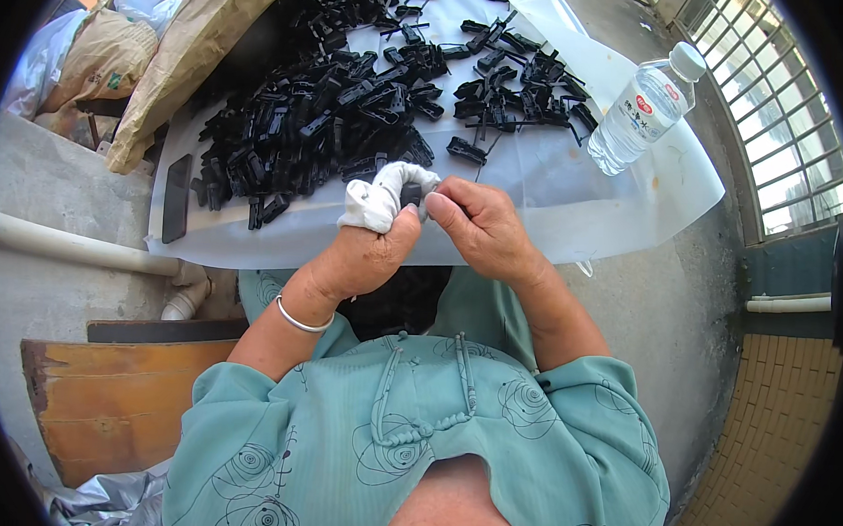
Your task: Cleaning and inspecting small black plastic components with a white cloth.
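Black part (411,195) grasped in left hand (375,253), white cloth (369,206) around fingers, right hand (484,233) pinched closed beside it, black pieces (324,118) heaped beyond

The cloth (368,205) is white, the parts (306,117) black, the teal shirt (335,400) patterned with dark swirls.

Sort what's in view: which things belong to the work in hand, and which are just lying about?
Likely work things:
dark piece at the left hand and right hand
white cloth on the left hand
large heap of black parts
smaller black pile
white sheet beneath them

Apparently just lying about:
clear bottle
phone-like slab
brown paper
wooden board
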`<action>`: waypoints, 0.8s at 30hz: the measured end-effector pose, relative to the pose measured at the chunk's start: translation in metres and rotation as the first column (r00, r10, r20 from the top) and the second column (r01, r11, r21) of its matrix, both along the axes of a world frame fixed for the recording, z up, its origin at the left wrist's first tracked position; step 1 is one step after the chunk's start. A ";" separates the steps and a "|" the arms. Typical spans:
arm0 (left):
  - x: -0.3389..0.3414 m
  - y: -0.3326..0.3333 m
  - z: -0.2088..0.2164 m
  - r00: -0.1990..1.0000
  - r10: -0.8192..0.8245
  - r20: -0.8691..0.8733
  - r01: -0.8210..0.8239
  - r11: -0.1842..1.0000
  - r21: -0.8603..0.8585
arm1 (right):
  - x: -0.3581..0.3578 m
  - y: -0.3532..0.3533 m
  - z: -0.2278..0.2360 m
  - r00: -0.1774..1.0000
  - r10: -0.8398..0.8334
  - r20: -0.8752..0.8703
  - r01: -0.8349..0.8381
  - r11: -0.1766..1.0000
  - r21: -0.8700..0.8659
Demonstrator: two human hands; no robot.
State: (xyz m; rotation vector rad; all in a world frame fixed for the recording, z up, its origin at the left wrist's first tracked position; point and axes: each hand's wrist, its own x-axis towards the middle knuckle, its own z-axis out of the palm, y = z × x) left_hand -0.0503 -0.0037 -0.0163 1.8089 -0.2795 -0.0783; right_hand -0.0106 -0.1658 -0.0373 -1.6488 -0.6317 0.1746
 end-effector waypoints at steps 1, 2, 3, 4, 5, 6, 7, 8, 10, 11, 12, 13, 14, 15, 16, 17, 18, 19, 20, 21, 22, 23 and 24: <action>0.001 -0.001 0.002 1.000 0.019 -0.001 -0.019 1.000 0.005 | 0.001 0.000 -0.003 0.997 0.016 0.081 -0.017 1.000 0.010; 0.001 -0.001 0.000 1.000 0.020 -0.001 -0.020 1.000 0.006 | 0.001 0.001 -0.004 0.987 0.032 0.160 -0.035 0.999 0.019; 0.001 -0.002 -0.004 0.997 0.045 0.070 -0.047 0.999 0.026 | 0.001 0.001 -0.004 0.987 0.032 0.160 -0.036 0.999 0.020; 0.001 -0.004 -0.006 0.988 0.068 0.142 -0.075 0.996 0.045 | 0.000 0.003 -0.003 0.986 0.044 0.162 -0.040 0.999 -0.028; 0.001 -0.005 -0.006 0.988 0.066 0.142 -0.073 0.996 0.044 | 0.001 0.004 -0.002 0.985 0.054 0.164 -0.042 0.996 -0.076; 0.000 -0.007 -0.006 0.979 0.057 0.195 -0.088 0.985 0.149 | -0.001 0.006 -0.004 0.985 0.052 0.164 -0.040 0.996 -0.077; 0.000 -0.008 -0.006 0.968 0.042 0.247 -0.106 0.962 0.252 | -0.003 0.009 -0.007 0.985 0.011 0.172 -0.005 0.999 -0.038; 0.001 -0.008 -0.006 0.968 0.043 0.249 -0.107 0.962 0.251 | -0.004 0.011 -0.009 0.983 -0.028 0.180 0.028 1.000 0.002; 0.005 -0.008 -0.009 0.924 0.039 0.380 -0.148 0.954 0.260 | -0.003 0.014 -0.010 0.986 -0.055 0.157 0.053 0.998 0.020; 0.007 -0.008 -0.011 0.924 0.037 0.380 -0.145 0.954 0.261 | -0.002 0.016 -0.011 0.988 -0.084 0.131 0.080 0.996 0.037; 0.009 -0.008 -0.013 0.913 0.044 0.406 -0.158 0.955 0.251 | -0.002 0.017 -0.014 0.988 -0.087 0.131 0.083 0.996 0.038; 0.011 -0.009 -0.013 0.900 0.051 0.432 -0.170 0.955 0.241 | -0.001 0.018 -0.018 0.995 -0.077 0.060 0.074 0.996 0.057; 0.011 -0.009 -0.012 0.901 0.046 0.431 -0.165 0.956 0.242 | 0.000 0.019 -0.020 0.998 -0.068 -0.012 0.068 0.995 0.077; 0.009 -0.010 -0.008 0.934 0.053 0.354 -0.138 0.966 0.218 | 0.000 0.017 -0.019 0.997 -0.072 -0.013 0.073 0.994 0.078; 0.009 -0.011 -0.004 0.960 0.058 0.275 -0.114 0.975 0.192 | 0.002 0.012 -0.016 0.999 -0.020 -0.039 0.025 0.990 0.139; 0.012 -0.011 0.001 0.959 0.057 0.278 -0.113 0.975 0.191 | 0.004 0.007 -0.012 0.998 0.037 -0.057 -0.025 0.980 0.198; 0.021 -0.011 0.007 0.924 0.044 0.381 -0.144 0.961 0.237 | 0.009 -0.002 -0.009 0.998 0.036 -0.054 -0.025 0.980 0.197; 0.031 -0.010 0.011 0.877 0.027 0.480 -0.181 0.943 0.278 | 0.017 -0.014 -0.006 0.990 -0.065 0.128 0.059 0.997 0.055; 0.047 0.003 0.016 0.858 0.012 0.514 -0.222 0.910 0.350 | 0.026 -0.025 -0.005 0.938 -0.137 0.318 0.165 0.984 -0.064; 0.063 0.018 0.024 0.746 -0.029 0.666 -0.354 0.829 0.433 | 0.036 -0.031 -0.007 0.938 -0.128 0.321 0.155 0.986 -0.061; 0.074 0.030 0.030 0.688 -0.104 0.719 -0.455 0.710 0.538 | 0.047 -0.039 -0.011 0.891 -0.180 0.417 0.280 0.940 -0.194; 0.077 0.038 0.036 0.686 -0.088 0.723 -0.522 0.633 0.572 | 0.054 -0.044 -0.013 0.830 -0.211 0.517 0.408 0.861 -0.303; 0.079 0.040 0.040 0.682 -0.072 0.728 -0.582 0.548 0.600 | 0.058 -0.046 -0.018 0.827 -0.214 0.520 0.413 0.859 -0.302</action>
